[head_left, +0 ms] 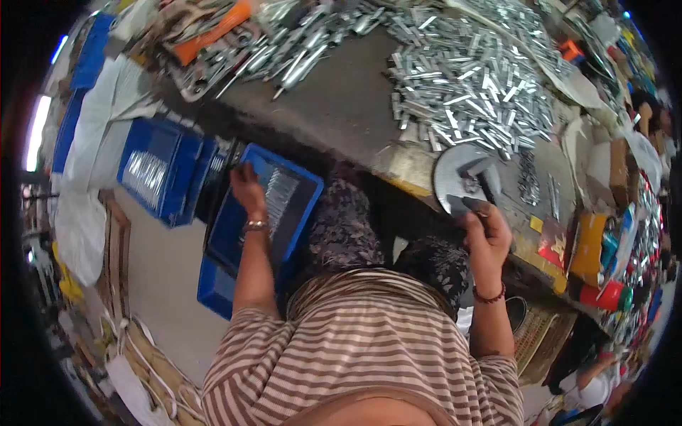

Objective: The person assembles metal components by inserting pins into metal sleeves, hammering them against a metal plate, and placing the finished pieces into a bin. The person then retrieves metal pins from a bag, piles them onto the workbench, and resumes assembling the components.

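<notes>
My left hand (246,190) is over the left side of a blue plastic tray (310,186), its fingers apart and nothing visible in them. Inside that tray, slim silvery metal pieces (281,193) lie in a row beside the hand. My right hand (490,233) is closed around the dark handle of a small hammer (486,186), and a dark covering shows on a fingertip. The hammer's head is over a round metal plate (447,177) at the bench's near edge. Small details between the right fingers are hidden.
A large heap of shiny metal pieces (476,92) covers the right of the workbench (341,99). Metal tools and an orange-handled one (213,34) lie at the back left. More blue bins (149,170) stand to the left. A red and green container (606,295) stands right.
</notes>
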A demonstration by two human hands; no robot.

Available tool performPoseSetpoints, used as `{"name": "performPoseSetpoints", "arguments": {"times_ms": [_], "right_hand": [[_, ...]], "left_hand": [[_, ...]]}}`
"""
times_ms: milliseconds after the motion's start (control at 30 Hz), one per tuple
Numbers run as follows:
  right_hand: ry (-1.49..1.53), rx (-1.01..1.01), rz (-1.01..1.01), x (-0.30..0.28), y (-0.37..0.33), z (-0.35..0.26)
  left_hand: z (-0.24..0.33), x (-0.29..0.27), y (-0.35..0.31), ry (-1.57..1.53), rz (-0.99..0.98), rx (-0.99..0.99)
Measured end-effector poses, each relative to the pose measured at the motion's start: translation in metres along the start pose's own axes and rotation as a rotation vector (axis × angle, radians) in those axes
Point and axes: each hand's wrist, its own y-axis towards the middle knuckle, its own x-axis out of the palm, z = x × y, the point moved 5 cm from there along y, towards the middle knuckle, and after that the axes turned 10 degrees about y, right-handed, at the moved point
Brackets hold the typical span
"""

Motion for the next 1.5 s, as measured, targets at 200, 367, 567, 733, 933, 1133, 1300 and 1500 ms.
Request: {"name": "performPoseSetpoints", "arguments": {"times_ms": [200,367,567,733,933,1133,1300,1500], "right_hand": [[-0.024,-0.103,-0.045,-0.012,0.003,-0.008],[0.002,-0.110,-0.097,-0.014,-0.004,-0.017],[-0.134,-0.354,-0.131,-0.031,-0.026,-0.039],[-0.248,-0.309,-0.128,-0.059,-0.028,-0.041],[-0.561,-0.447,0.259,-0.131,0.013,-0.052],[-1.148,-0.361,0.456,-0.187,0.070,-0.026],[-1.315,-0.258,0.353,-0.181,0.085,-0.017],[-1.084,-0.406,0.271,-0.147,0.058,-0.057]], "left_hand": [[0.269,-0.039,-0.110,-0.338,-0.312,0.549],[0.356,0.003,-0.161,-0.112,-0.446,1.026],[0.386,0.031,-0.179,0.113,-0.435,1.352],[0.377,0.022,-0.183,0.170,-0.544,1.325],[0.371,0.011,-0.192,0.192,-0.611,1.258],[0.359,0.001,-0.196,-0.149,-0.666,1.017],[0.337,0.013,-0.215,-0.461,-1.062,0.512],[0.335,0.023,-0.251,-0.378,-1.179,0.506]]}}
